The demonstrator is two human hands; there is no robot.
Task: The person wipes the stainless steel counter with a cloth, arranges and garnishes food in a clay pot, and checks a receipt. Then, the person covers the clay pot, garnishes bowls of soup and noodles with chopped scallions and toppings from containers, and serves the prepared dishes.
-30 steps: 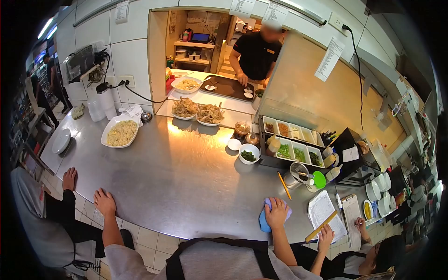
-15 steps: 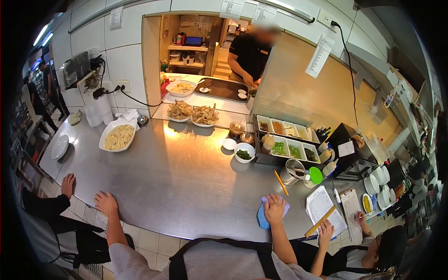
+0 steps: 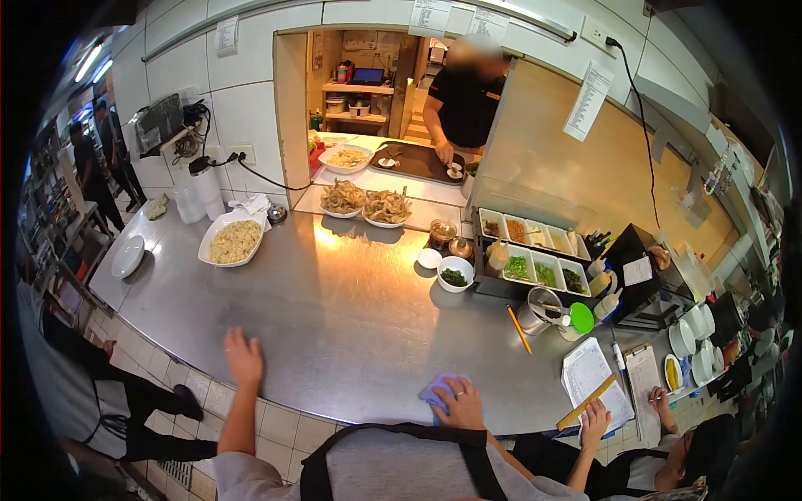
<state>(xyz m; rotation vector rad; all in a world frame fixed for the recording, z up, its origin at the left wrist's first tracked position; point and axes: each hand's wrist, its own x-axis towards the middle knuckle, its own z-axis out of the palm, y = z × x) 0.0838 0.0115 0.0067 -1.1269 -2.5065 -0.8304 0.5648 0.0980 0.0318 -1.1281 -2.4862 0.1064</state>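
My left hand (image 3: 243,357) rests on the steel counter (image 3: 334,334) near its front edge, fingers slightly apart, holding nothing. My right hand (image 3: 460,404) lies with spread fingers on a folded purple and blue cloth (image 3: 438,392) at the front edge. Beyond my left hand stands a square white dish of fried rice (image 3: 234,242). Farther back, two bowls of fried food (image 3: 342,198) sit by the pass window. A small white bowl of dark greens (image 3: 454,275) stands beyond my right hand.
Topping trays (image 3: 543,271), a metal container (image 3: 540,311) and an orange pencil (image 3: 519,329) are at right. A co-worker (image 3: 697,455) holds a ruler (image 3: 586,402) over papers. Another person (image 3: 67,376) stands at left. Someone (image 3: 466,104) handles a tray (image 3: 418,162) behind the window.
My left hand has moved right along the counter. My right hand and the cloth have slid left, nearer my body. The person at left has taken a hand off the counter.
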